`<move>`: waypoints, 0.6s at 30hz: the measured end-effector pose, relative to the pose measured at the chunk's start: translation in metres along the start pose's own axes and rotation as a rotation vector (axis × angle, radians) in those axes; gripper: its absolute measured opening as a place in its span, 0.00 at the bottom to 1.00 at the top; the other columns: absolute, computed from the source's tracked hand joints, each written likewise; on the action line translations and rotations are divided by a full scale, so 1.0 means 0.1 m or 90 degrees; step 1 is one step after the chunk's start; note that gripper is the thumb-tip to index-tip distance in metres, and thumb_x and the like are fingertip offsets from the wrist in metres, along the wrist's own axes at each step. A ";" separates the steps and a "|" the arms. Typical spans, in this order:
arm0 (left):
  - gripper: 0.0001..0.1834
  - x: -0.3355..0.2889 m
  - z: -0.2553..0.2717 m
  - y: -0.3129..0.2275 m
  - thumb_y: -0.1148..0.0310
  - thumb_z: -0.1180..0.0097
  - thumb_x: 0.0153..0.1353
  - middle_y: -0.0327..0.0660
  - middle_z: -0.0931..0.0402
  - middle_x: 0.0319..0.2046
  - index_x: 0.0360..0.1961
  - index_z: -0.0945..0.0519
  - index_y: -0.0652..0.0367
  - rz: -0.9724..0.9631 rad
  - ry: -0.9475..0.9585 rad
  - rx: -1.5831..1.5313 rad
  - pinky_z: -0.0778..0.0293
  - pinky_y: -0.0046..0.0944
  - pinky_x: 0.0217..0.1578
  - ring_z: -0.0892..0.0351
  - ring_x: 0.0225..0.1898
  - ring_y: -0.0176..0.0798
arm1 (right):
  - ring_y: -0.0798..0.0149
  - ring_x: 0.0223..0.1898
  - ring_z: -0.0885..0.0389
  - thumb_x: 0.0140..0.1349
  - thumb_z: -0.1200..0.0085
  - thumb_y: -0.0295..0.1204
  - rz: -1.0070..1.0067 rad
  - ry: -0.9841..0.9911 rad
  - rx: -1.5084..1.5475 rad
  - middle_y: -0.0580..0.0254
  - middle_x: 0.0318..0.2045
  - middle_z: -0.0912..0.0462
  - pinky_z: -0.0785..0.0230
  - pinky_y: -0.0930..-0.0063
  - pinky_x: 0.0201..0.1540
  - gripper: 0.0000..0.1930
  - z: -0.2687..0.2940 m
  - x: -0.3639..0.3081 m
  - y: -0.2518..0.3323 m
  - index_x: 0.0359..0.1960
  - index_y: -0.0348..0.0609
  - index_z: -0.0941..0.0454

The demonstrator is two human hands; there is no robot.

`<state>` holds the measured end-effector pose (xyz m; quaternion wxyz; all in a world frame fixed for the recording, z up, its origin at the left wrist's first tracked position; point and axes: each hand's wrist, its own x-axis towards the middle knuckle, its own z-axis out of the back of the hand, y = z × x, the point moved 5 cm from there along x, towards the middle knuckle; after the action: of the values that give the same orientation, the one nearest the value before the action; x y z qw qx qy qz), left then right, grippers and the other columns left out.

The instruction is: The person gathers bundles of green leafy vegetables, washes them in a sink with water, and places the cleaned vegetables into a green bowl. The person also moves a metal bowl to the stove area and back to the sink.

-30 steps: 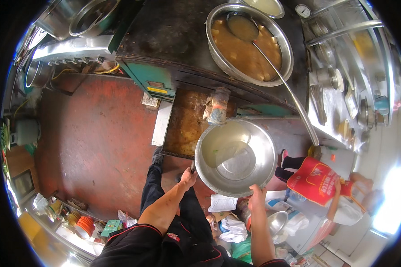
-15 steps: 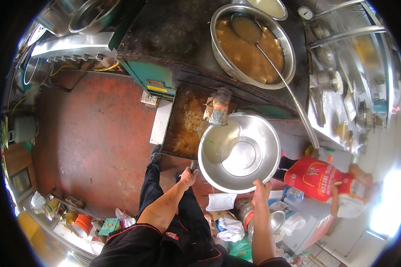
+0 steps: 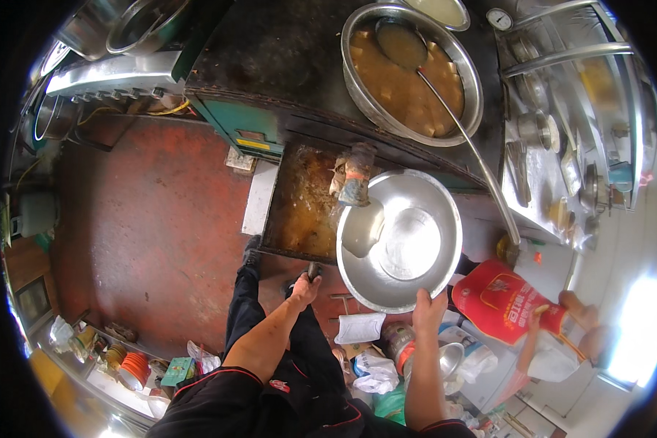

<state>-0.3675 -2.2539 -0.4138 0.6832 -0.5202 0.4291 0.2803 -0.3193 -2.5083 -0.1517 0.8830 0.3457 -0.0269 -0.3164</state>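
My right hand grips the near rim of a large steel basin, fingers under it and thumb over the edge. The basin is tilted to the left, and cloudy liquid gathers at its left side. Under that side is a pulled-out metal drawer, wet and brown inside. My left hand is closed round the drawer's dark, short handle. A cloth-wrapped bundle sits at the drawer's right side, next to the basin's rim.
On the dark stove top stands a big pot of brown soup with pale chunks and a long ladle. At right are a utensil rack and a person in a red apron. Bags lie near my legs.
The basin has tipped further left and shifted slightly up and right; less liquid shows in it. The person in the red apron has leaned and moved. My left hand stays on the handle.
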 end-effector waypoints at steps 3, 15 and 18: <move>0.23 0.01 -0.01 0.01 0.53 0.46 0.65 0.51 0.21 0.37 0.49 0.27 0.63 -0.018 -0.010 0.014 0.29 0.45 0.42 0.22 0.40 0.51 | 0.41 0.46 0.24 0.53 0.53 0.22 0.097 -0.012 -0.065 0.37 0.44 0.23 0.34 0.57 0.52 0.22 0.04 -0.03 0.08 0.51 0.25 0.31; 0.24 0.29 -0.16 0.35 0.52 0.46 0.64 0.54 0.21 0.41 0.50 0.27 0.62 0.033 0.003 -0.025 0.29 0.46 0.45 0.22 0.45 0.54 | 0.37 0.58 0.29 0.58 0.55 0.22 0.167 -0.027 -0.170 0.30 0.57 0.31 0.37 0.56 0.59 0.34 -0.04 -0.37 0.38 0.68 0.31 0.50; 0.25 0.29 -0.16 0.35 0.52 0.45 0.63 0.54 0.21 0.41 0.50 0.27 0.62 0.045 0.008 -0.042 0.29 0.46 0.45 0.22 0.45 0.53 | 0.38 0.59 0.29 0.59 0.57 0.22 0.170 -0.027 -0.128 0.30 0.57 0.31 0.37 0.58 0.59 0.33 -0.04 -0.39 0.40 0.68 0.31 0.49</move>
<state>-0.3873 -2.2609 -0.4568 0.6524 -0.5290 0.4421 0.3148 -0.3280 -2.4606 -0.1233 0.9466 0.2419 -0.0596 -0.2045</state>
